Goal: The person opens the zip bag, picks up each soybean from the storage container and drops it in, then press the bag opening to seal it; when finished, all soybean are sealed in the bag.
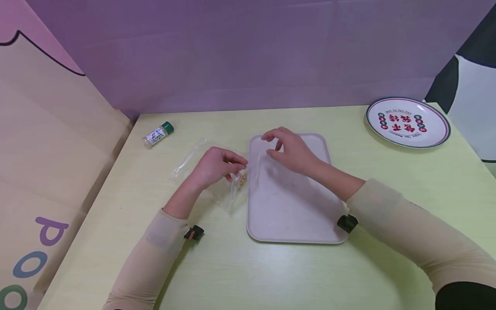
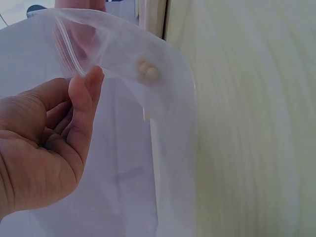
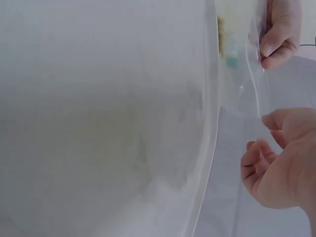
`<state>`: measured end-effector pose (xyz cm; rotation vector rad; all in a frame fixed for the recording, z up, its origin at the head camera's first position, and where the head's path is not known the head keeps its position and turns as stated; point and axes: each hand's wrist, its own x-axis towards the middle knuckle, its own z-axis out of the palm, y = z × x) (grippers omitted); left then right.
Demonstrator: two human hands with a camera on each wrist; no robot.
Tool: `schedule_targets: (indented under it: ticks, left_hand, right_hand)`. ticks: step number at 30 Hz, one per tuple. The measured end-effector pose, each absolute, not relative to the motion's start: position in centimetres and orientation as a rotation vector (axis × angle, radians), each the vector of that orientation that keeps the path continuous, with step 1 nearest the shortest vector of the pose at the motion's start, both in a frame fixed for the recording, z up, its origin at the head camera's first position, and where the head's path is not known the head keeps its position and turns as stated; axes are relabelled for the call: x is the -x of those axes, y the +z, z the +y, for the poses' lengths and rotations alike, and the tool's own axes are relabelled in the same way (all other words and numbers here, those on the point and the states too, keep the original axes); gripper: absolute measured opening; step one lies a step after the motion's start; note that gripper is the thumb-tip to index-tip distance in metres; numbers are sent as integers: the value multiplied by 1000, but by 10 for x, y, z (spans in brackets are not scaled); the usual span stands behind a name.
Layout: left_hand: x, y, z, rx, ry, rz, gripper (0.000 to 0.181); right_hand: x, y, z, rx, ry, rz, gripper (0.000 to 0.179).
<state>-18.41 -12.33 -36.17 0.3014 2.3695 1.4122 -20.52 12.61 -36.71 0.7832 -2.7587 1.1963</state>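
A clear zip-lock bag (image 1: 228, 189) holds several small round yellowish pieces (image 2: 148, 71). My left hand (image 1: 221, 165) pinches the bag near its zip strip, between thumb and fingers. My right hand (image 1: 292, 150) is above the far part of a pale tray (image 1: 294, 215), its thumb and index finger apart. In the right wrist view, a fingertip of the right hand (image 3: 284, 160) lies right at the end of the zip strip (image 3: 253, 79). Through the film in the left wrist view, part of the right hand shows behind the bag.
A small clear bottle with a green cap (image 1: 159, 134) lies at the back left of the table. At the back right is a white oval plate (image 1: 408, 122) with red and green print. Another clear plastic bag part (image 1: 190, 159) spreads behind the left hand. A purple panel (image 1: 248, 56) closes the back.
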Motion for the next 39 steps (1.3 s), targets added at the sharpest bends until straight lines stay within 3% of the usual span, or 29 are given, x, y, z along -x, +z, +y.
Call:
schedule_targets:
  ticks: [5, 14, 29, 39]
  left_hand:
    - [183, -360, -124, -332, 1407, 2372, 18]
    - [182, -354, -126, -413, 1426, 2352, 21]
    - [180, -338, -143, -445, 1734, 2319, 34]
    - [176, -333, -146, -535, 1431, 2447, 36]
  right_hand:
    - [210, -366, 129, -822, 1169, -2818, 34]
    - [206, -365, 131, -859, 1219, -2804, 4]
    - [186, -351, 146, -564, 1450, -2636, 15]
    - [181, -351, 152, -472, 1574, -2534, 14]
